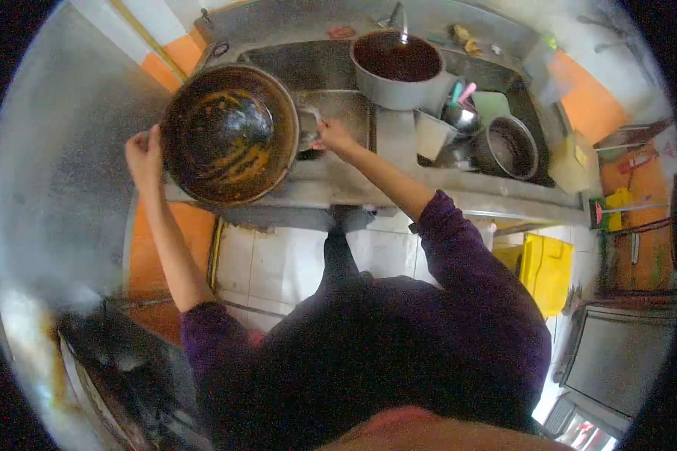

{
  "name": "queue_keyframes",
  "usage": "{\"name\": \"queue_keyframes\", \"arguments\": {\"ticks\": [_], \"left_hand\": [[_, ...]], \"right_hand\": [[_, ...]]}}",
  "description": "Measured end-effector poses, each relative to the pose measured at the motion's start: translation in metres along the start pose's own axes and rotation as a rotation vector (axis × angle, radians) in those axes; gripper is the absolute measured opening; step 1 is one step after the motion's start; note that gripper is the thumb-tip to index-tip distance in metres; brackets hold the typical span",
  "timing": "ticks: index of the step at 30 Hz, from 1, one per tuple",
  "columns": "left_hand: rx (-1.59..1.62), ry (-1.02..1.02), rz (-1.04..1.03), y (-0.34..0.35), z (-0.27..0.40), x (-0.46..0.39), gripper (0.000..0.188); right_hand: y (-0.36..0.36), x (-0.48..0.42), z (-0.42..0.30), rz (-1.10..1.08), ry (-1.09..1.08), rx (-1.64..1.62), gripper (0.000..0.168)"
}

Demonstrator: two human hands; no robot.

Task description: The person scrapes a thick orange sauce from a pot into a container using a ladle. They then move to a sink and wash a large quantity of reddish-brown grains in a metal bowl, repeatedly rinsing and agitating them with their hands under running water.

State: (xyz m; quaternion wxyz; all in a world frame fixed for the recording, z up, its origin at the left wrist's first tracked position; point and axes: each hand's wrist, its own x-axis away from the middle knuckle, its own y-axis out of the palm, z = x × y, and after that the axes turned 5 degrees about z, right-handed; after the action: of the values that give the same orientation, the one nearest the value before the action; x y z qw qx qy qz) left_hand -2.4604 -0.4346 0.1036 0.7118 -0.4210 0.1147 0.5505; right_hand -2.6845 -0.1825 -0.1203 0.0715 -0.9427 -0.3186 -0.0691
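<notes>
A large round pan (231, 135), dark inside with brownish-yellow residue, is held over the left part of a metal sink counter (350, 189). Its left rim is in the grip of my left hand (145, 160). On the pan's right side, my right hand (332, 135) grips the loop handle (311, 121). To the right, a big metal pot (398, 93) of dark reddish-brown liquid stands beneath a tap (400, 25).
The right sink basin holds a smaller metal pot (508, 147), a pale square container (433, 135), a metal bowl (461, 118) and utensils with pink and green handles (464, 93). Below the counter at right is a yellow bin (546, 276). A grey metal panel (73, 169) rises on my left.
</notes>
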Motion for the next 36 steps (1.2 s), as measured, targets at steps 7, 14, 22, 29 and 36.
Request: {"name": "queue_keyframes", "arguments": {"ticks": [7,14,22,29,36], "left_hand": [[-0.134,0.119,-0.266,0.265,-0.08,-0.051,0.033],[-0.072,-0.059,-0.631,0.393,-0.154,-0.019,0.03],[-0.413,-0.059,-0.562,0.458,-0.225,0.004,0.026],[0.237,0.408,-0.292,0.539,-0.024,-0.037,0.026],[0.445,0.413,-0.774,0.719,0.137,-0.033,0.029]], "right_hand": [[-0.036,-0.12,0.109,-0.083,0.058,0.126,0.027],[-0.024,-0.108,0.103,0.033,0.493,0.019,0.03],[-0.045,-0.073,-0.035,-0.043,0.12,0.319,0.041],[-0.152,0.014,-0.162,0.698,-0.337,0.368,0.014],[-0.179,0.024,-0.147,0.955,-0.377,0.463,0.008]]}}
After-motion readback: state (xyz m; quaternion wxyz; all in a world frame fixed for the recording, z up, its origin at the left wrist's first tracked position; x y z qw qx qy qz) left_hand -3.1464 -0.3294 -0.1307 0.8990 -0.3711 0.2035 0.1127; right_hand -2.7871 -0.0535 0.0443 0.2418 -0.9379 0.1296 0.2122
